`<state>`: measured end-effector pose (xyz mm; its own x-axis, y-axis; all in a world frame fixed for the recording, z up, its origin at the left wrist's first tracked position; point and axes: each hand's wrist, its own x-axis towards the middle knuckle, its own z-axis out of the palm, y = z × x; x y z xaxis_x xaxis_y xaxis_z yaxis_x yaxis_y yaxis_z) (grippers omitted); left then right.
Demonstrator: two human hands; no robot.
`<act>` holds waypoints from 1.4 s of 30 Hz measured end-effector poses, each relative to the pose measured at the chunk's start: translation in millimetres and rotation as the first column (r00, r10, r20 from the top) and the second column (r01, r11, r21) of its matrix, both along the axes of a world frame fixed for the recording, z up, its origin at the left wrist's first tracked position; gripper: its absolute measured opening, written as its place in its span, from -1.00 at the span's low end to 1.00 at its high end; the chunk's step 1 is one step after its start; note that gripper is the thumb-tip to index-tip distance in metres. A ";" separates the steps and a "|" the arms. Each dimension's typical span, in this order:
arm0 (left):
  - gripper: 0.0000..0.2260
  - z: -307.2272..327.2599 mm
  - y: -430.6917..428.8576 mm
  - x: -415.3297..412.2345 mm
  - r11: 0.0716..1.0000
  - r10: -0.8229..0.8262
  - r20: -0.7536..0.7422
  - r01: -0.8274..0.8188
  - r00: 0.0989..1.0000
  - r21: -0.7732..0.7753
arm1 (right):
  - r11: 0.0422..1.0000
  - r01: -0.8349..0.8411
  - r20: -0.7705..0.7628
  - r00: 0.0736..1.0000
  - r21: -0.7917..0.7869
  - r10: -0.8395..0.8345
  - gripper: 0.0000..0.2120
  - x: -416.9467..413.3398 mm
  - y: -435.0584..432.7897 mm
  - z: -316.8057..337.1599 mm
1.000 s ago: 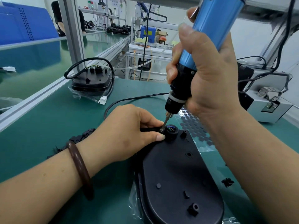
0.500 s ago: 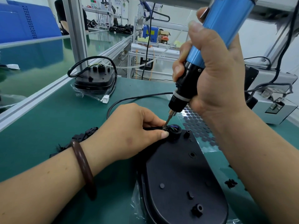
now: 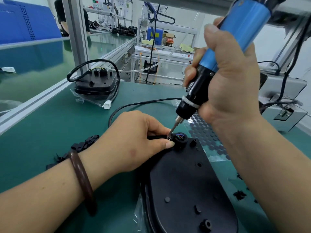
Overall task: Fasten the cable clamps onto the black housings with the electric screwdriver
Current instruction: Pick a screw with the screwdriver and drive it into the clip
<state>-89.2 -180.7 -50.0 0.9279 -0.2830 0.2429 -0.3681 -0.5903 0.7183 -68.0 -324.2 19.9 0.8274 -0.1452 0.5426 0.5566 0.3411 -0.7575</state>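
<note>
The right hand (image 3: 235, 91) is closing its grip around the electric screwdriver (image 3: 242, 26) — the bit is tilting onto the cable clamp (image 3: 162, 136). The left hand (image 3: 131, 142) is pinching that clamp against the black housing (image 3: 185, 190).

Blue-black screwdriver (image 3: 218, 54); black housing (image 3: 185, 182); green mat (image 3: 42, 128); brown bangle (image 3: 82, 179).

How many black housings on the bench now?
2. One black housing in front, the left hand pinching its cable beside the bit of the electric screwdriver; another at back left on a plastic bag. Others may be hidden.
</note>
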 end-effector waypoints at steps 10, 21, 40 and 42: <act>-0.86 -0.2 0.3 0.1 1.000 -0.006 -0.010 0.006 1.000 -0.001 | 0.996 0.018 0.109 0.994 -0.090 -0.008 -0.82 -8.4 6.6 0.4; -0.82 -1.5 0.8 1.3 1.000 -0.004 0.008 0.003 1.000 0.021 | 0.992 0.003 0.122 0.992 -0.129 0.013 -0.81 -7.7 6.9 -0.2; -0.83 1.4 1.5 3.2 0.998 -0.051 0.050 0.048 0.997 0.051 | 0.964 -0.182 0.174 0.961 -0.196 0.217 -0.76 -1.6 8.1 -2.7; -0.78 3.6 4.8 4.2 0.994 -0.079 0.037 0.076 0.996 0.079 | 0.962 -0.196 0.166 0.959 -0.190 0.228 -0.70 -0.2 7.9 -2.5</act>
<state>-85.0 -176.0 -46.4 0.8925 -0.3730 0.2535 -0.4421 -0.6124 0.6554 -68.2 -316.3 17.4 0.7123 0.1300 0.6898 0.6209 0.3417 -0.7055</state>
